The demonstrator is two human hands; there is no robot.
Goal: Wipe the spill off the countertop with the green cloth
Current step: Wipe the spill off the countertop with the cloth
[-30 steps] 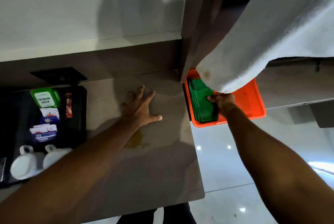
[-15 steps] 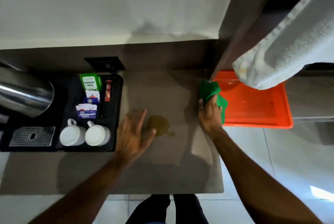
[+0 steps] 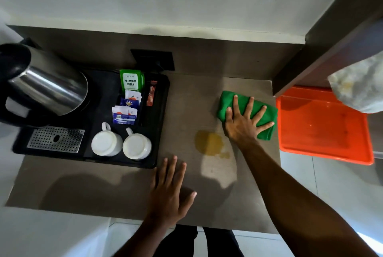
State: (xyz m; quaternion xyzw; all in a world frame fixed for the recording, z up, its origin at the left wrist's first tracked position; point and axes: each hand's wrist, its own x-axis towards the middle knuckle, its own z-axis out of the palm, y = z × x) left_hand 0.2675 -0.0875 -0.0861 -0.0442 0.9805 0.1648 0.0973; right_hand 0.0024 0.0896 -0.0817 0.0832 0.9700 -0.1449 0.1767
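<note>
A folded green cloth [image 3: 228, 101] lies on the brown countertop [image 3: 196, 101] near its right edge. My right hand [image 3: 242, 121] presses flat on the cloth with fingers spread. A yellowish spill [image 3: 210, 143] sits on the counter just left of and below that hand, apart from the cloth. My left hand [image 3: 169, 192] rests flat on the counter near the front edge, fingers apart, holding nothing.
A black tray [image 3: 159, 128] on the left holds a steel kettle [image 3: 47, 88], two upturned white cups [image 3: 121, 143] and tea sachets [image 3: 129, 99]. An orange tray [image 3: 323, 128] sits right of the counter, lower. A white towel [image 3: 358, 86] hangs at the upper right.
My right hand carried the green cloth out of the orange tray and laid it flat on the counter. My left hand slid back toward the front edge, uncovering the spill.
</note>
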